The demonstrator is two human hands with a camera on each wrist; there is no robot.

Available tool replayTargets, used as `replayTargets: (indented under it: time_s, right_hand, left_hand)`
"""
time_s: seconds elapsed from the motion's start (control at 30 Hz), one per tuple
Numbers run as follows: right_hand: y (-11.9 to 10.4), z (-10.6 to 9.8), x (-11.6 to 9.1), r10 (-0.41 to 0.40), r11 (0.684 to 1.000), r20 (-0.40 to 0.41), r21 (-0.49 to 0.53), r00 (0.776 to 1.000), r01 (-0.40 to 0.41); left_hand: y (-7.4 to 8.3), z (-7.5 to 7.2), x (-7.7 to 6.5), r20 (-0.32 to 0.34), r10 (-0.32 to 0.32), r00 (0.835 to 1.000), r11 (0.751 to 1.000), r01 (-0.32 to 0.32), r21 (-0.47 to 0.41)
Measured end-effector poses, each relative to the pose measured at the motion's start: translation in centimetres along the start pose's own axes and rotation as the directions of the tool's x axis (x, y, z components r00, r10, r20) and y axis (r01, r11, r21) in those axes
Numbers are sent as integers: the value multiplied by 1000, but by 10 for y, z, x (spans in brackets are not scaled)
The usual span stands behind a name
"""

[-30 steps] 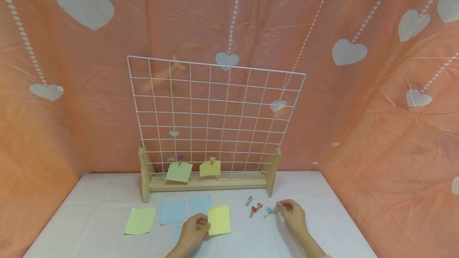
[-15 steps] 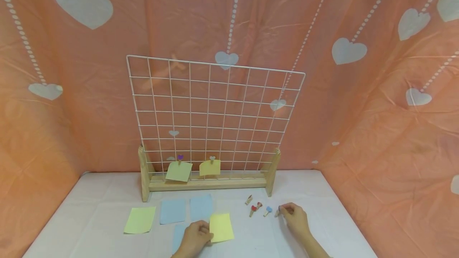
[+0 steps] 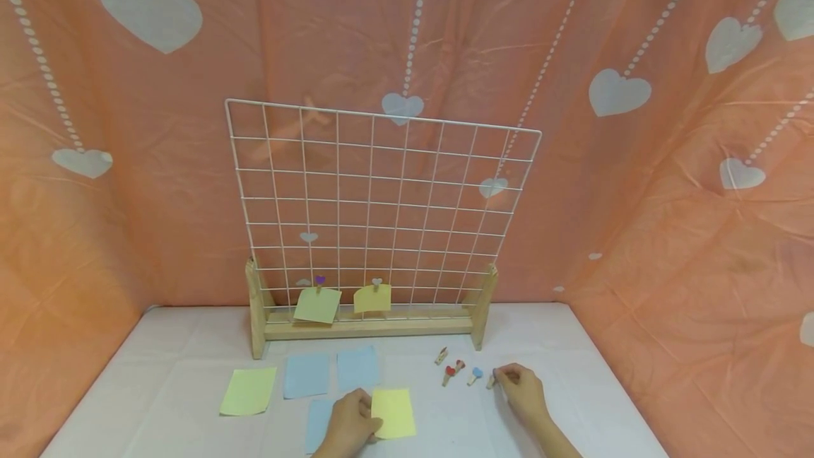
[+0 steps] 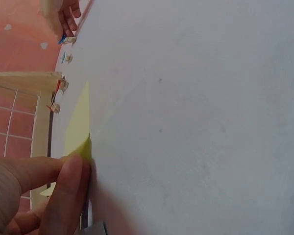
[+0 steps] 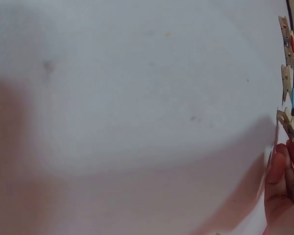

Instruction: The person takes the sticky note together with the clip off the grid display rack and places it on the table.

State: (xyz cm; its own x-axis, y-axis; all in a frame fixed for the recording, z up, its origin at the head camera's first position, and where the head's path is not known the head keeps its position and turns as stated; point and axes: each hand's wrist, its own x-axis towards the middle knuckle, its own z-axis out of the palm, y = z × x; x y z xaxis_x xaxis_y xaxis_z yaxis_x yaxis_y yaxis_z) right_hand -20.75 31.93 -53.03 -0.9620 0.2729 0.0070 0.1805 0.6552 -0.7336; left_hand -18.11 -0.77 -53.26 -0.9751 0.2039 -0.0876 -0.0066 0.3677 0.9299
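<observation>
My left hand (image 3: 348, 423) pinches the left edge of a yellow sticky note (image 3: 394, 413) low over the white table. In the left wrist view, thumb and finger hold the note's bent near end (image 4: 83, 142). Off to the right, my right hand (image 3: 525, 393) pinches a small wooden clothespin (image 3: 492, 379) between thumb and fingertips. The right wrist view shows that clothespin (image 5: 285, 120) at the right edge, with a blue decoration on it. Beside it lie a clothespin with a blue heart (image 3: 475, 374) and several others, among them a red-heart clothespin (image 3: 449, 374).
Behind stands a white wire grid (image 3: 381, 196) on a wooden base (image 3: 369, 329). A green note (image 3: 318, 304) and a yellow note (image 3: 374, 298) hang clipped on it. On the table lie blue notes (image 3: 307, 375) and a green note (image 3: 248, 392).
My left hand has drawn the yellow note toward me and slightly right, uncovering more of the blue notes. My right hand has moved slightly right and nearer to me with its clothespin.
</observation>
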Motion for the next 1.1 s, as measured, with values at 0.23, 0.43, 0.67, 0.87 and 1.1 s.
replayTargets:
  time_s: [0.23, 0.43, 0.67, 0.87, 1.1]
  right_hand:
    - [-1, 2, -1, -18, 1000, -9, -4, 1000, 18]
    - [-7, 5, 1, -8, 1000, -35, -3, 999, 7]
    - [-21, 9, 3, -48, 997, -117, 61, 992, 55]
    - [-39, 17, 6, -100, 989, -136, 97, 986, 113]
    - [-59, 26, 7, -172, 974, -136, 124, 976, 189]
  left_hand:
    - [2, 4, 0, -48, -18, 999, 998, 21, 63]
    - [4, 4, 1, -120, 2, 993, 978, 23, 208]
    - [1, 0, 0, -115, 81, 990, 986, -63, 155]
    - [6, -8, 6, -200, 164, 966, 976, -129, 177]
    - [15, -18, 18, -262, 146, 954, 983, -110, 146]
